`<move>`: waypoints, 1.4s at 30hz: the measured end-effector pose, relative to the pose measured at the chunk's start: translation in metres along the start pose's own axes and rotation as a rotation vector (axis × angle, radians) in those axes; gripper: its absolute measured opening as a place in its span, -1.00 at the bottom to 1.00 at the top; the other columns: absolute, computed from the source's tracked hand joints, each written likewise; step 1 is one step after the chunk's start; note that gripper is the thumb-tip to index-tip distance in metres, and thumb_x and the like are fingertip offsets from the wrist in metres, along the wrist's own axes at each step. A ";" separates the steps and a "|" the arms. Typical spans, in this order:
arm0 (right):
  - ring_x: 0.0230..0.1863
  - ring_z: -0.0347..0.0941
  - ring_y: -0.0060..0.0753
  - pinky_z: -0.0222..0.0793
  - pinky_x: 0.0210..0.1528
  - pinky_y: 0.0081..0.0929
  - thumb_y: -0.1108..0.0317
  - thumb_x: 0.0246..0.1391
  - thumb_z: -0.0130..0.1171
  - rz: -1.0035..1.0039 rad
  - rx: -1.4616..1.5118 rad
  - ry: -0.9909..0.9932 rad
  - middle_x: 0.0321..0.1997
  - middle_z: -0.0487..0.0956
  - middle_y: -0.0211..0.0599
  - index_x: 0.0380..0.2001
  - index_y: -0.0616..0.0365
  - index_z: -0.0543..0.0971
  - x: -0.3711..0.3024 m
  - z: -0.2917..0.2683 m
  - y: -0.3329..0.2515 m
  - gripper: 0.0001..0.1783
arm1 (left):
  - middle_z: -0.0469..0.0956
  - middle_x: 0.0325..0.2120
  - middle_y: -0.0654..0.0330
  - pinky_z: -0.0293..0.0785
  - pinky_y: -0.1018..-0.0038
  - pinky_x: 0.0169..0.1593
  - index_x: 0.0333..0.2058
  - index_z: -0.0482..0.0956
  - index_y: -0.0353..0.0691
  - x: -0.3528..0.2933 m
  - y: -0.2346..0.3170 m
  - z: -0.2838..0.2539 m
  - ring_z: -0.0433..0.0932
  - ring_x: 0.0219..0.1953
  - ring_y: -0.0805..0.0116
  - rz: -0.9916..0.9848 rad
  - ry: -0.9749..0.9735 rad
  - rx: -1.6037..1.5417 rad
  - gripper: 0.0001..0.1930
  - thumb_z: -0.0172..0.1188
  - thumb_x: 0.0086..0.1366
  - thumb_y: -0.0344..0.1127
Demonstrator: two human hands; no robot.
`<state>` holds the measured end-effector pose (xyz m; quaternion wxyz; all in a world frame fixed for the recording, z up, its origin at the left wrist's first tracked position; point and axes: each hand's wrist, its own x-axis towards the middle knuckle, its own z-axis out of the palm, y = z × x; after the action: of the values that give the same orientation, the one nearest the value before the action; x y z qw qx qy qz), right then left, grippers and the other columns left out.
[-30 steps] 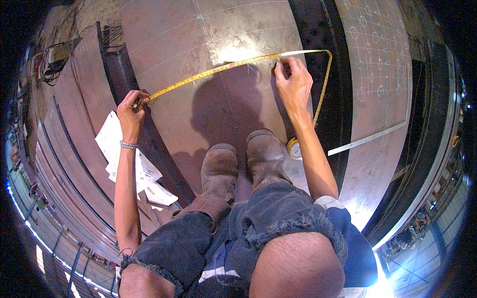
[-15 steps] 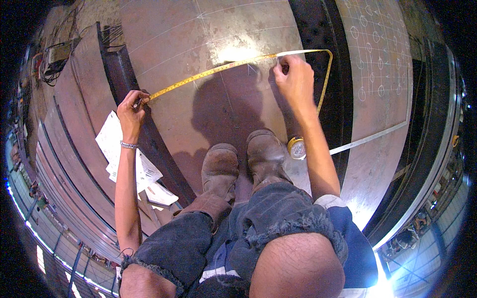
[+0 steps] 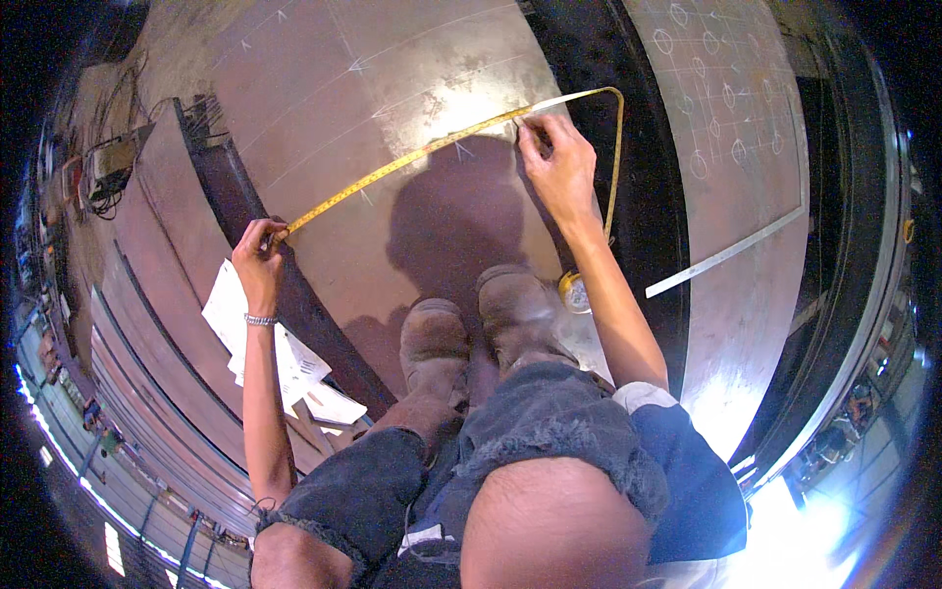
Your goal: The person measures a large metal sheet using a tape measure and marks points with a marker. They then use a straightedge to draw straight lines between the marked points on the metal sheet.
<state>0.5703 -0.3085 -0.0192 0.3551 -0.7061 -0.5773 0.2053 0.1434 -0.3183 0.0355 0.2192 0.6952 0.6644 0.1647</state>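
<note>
left hand pinches tape end at plate edge; right hand closed, pressing tape down.

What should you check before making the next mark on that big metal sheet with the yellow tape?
1. Left hand pins the end of the yellow tape measure at the steel plate's edge: ok.
2. Tape lies stretched across the plate between both hands: ok.
3. Right hand rests on the tape at the marking spot: ok.
4. Marking tool in the right hand: cannot tell, fingers hide it.
5. Tape case lies beside the boots, spare tape looping freely: ok.
6. Papers off the measuring line: ok.
</note>
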 end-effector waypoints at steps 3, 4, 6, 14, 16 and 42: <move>-0.21 0.59 0.07 0.50 -0.13 -0.13 0.34 0.11 0.29 -0.025 0.002 0.003 -0.26 0.62 -0.09 -0.26 0.17 0.64 0.002 0.003 0.002 -0.83 | 0.65 -0.35 0.13 0.50 0.47 -0.18 -0.29 0.58 -0.37 -0.001 -0.001 0.000 0.67 -0.27 0.24 0.016 0.010 -0.006 -0.77 0.20 0.05 -0.75; -0.21 0.59 0.07 0.50 -0.14 -0.13 0.34 0.12 0.29 -0.035 0.001 -0.002 -0.26 0.62 -0.09 -0.26 0.17 0.64 0.002 0.003 0.002 -0.83 | 0.64 -0.36 0.13 0.50 0.51 -0.17 -0.30 0.56 -0.39 -0.002 -0.004 0.001 0.67 -0.26 0.30 0.005 0.029 -0.040 -0.77 0.19 0.06 -0.76; -0.23 0.59 0.06 0.50 -0.15 -0.12 0.33 0.12 0.29 -0.036 0.001 -0.012 -0.27 0.61 -0.10 -0.25 0.16 0.64 0.003 0.001 0.001 -0.83 | 0.65 -0.31 0.13 0.50 0.50 -0.07 -0.27 0.57 -0.37 -0.002 -0.009 -0.002 0.67 -0.20 0.26 -0.008 -0.021 -0.004 -0.68 0.10 -0.03 -0.77; -0.26 0.59 0.06 0.50 -0.17 -0.10 0.31 0.12 0.29 -0.029 -0.023 -0.040 -0.27 0.59 -0.11 -0.23 0.13 0.64 0.000 0.003 0.001 -0.82 | 0.61 -0.30 0.14 0.47 0.50 0.02 -0.25 0.54 -0.38 -0.003 -0.010 -0.002 0.64 -0.15 0.26 -0.061 -0.054 -0.009 -0.57 -0.03 -0.17 -0.78; -0.25 0.59 0.06 0.50 -0.17 -0.10 0.31 0.13 0.29 -0.036 -0.037 -0.036 -0.26 0.58 -0.11 -0.23 0.12 0.64 0.000 0.003 0.001 -0.82 | 0.61 -0.29 0.14 0.47 0.50 0.02 -0.25 0.54 -0.38 -0.003 -0.010 -0.001 0.64 -0.14 0.27 -0.052 -0.054 0.000 -0.57 -0.03 -0.17 -0.77; -0.14 0.62 0.10 0.54 -0.16 0.03 0.30 0.20 0.17 -0.199 -0.259 -0.137 -0.21 0.62 0.00 -0.07 0.19 0.46 0.059 -0.057 -0.018 -0.71 | 0.65 -0.25 0.15 0.49 0.49 0.07 -0.23 0.57 -0.38 -0.002 -0.003 -0.001 0.65 -0.09 0.29 -0.050 -0.050 0.007 -0.54 -0.02 -0.18 -0.76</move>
<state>0.6129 -0.2655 0.0392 0.2394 -0.6696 -0.6889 0.1406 0.1405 -0.3199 0.0353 0.2372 0.6831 0.6765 0.1395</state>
